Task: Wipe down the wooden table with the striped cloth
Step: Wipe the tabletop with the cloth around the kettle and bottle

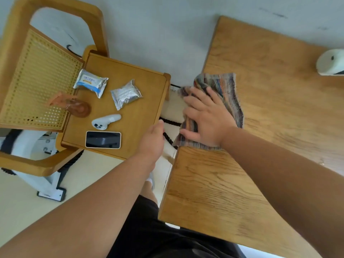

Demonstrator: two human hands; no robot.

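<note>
Right hand [205,116] presses flat, fingers spread, on the cloth [221,94] at the table's [260,127] left edge, partly overhanging. Left hand [152,140] hovers loosely curled, empty, beside the chair [130,81]. Wiping looks underway; most of the tabletop likely remains.

Striped cloth [223,90] — multicoloured, rumpled — overhangs the left edge of the wooden table [260,127].
</note>
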